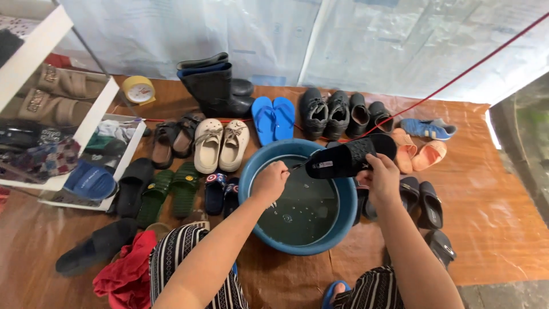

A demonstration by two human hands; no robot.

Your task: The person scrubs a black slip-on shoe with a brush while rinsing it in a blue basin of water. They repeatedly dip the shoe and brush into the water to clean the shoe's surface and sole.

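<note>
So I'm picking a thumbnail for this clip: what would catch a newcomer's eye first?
The blue basin of dark water at centre, with the right hand holding a black sandal over it and the left hand closed on a thin tool at the rim. Next, the rows of shoes on the floor behind, notably the bright blue flip-flops and black boots.

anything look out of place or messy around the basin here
Mostly tidy: the shoes stand in paired rows. Two things stray: a lone black slide lies skewed at lower left, apart from the rows, and a red cloth sits crumpled beside it. No spill shows around the blue basin.
</note>
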